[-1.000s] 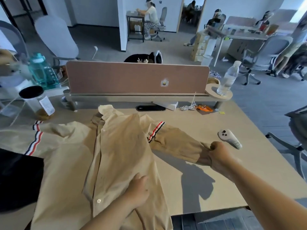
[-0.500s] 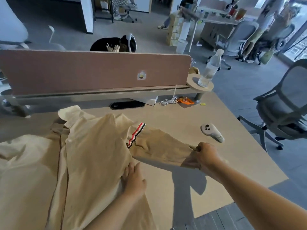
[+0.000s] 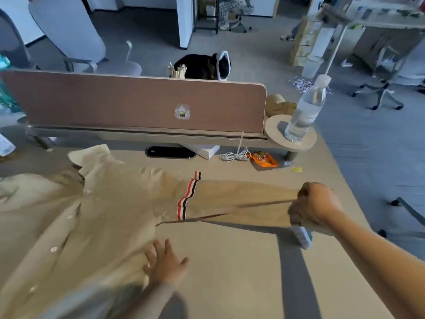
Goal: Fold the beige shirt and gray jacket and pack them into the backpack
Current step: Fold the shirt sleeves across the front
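The beige shirt lies spread on the wooden desk, collar toward the divider, buttons facing up. Its right sleeve, with a red, white and black stripe band, is stretched out straight to the right. My right hand grips the cuff end of that sleeve in a fist, lifted a little above the desk. My left hand lies flat with fingers spread at the shirt's right side edge. No gray jacket or backpack shows in this view.
A brown divider panel stands along the desk's back. A water bottle stands on a round shelf at its right end. A white cable, an orange wrapper and a white controller under my right wrist lie on the desk.
My right hand has pulled the sleeve farther right, stretching it straight. My left hand has slid to the shirt's edge with fingers spread. The view has swung left and closer.
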`<state>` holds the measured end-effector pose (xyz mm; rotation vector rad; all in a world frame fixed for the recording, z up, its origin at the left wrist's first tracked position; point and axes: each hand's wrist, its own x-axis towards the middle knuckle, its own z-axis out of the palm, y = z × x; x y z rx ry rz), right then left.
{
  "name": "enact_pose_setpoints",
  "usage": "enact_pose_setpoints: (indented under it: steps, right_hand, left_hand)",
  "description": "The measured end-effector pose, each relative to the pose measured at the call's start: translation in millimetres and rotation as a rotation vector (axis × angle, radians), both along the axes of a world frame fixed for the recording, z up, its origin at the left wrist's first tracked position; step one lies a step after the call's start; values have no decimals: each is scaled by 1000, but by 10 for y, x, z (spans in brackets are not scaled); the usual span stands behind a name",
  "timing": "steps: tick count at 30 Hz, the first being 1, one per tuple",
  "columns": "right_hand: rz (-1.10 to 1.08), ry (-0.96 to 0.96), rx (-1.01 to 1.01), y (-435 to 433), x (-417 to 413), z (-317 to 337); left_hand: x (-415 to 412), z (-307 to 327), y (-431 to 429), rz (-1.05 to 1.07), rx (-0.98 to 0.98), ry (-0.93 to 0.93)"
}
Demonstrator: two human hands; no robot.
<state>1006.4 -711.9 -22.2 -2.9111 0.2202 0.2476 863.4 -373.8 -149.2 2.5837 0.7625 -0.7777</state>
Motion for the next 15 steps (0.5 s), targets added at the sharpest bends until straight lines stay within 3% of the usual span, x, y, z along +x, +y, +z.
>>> enact_pose_setpoints:
  steps: [3,6,9,12,15]
  right_hand:
    - [-80,-19,-66,-549,243,24]
    - [-174,71,-50,-928,400,-80]
    - [-191,256,77,-1008,399,-323]
    - [-260,415,245,-908,224,-615]
    - [-384,470,398,-737,104,-813]
  left_hand:
    - [19,3,-178,11,-48,-23]
    - [54,40,-331,62,-97,-173]
    - [151,107,-387,197,-96,-318]
    - [262,105,-376,188,-36,-321]
    - [411,82,-465,397,-253,-332]
